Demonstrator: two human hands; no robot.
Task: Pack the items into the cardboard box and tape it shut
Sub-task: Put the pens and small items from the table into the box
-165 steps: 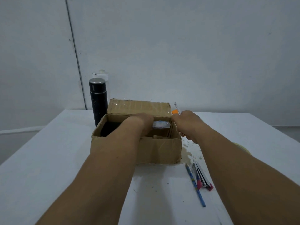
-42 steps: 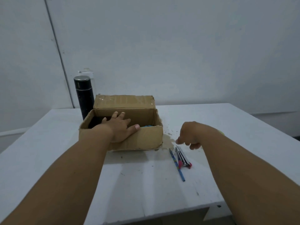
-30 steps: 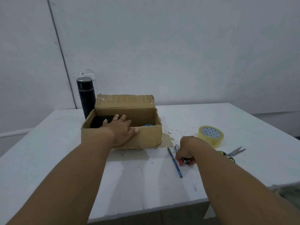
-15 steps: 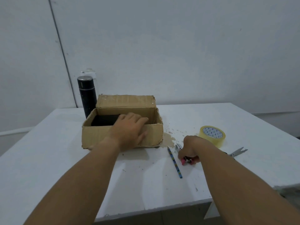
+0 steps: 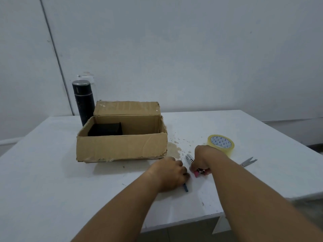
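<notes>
The cardboard box [image 5: 122, 145] sat open on the white table [image 5: 52, 180], its far flap up and a black object [image 5: 105, 129] lying in its left half, the rest of the interior hidden by the near wall. Just in front of its right corner lay the small items not yet packed: a blue pen [image 5: 185, 188], showing only its near end, and a pink-ended tool with metal tips [image 5: 194, 165] (I could not tell exactly what it was). Both ran roughly front to back, long axes pointing toward the box. The left hand [image 5: 170, 173] was curled over the pen, apparently closed on it; the right hand [image 5: 203, 158] was pinched down on the tool. Both hands lay near the box, which stood up and to their left. Further right sat a roll of tape [image 5: 221, 144] and scissors [image 5: 248, 162]; a black flask [image 5: 83, 102] stood behind the box.
</notes>
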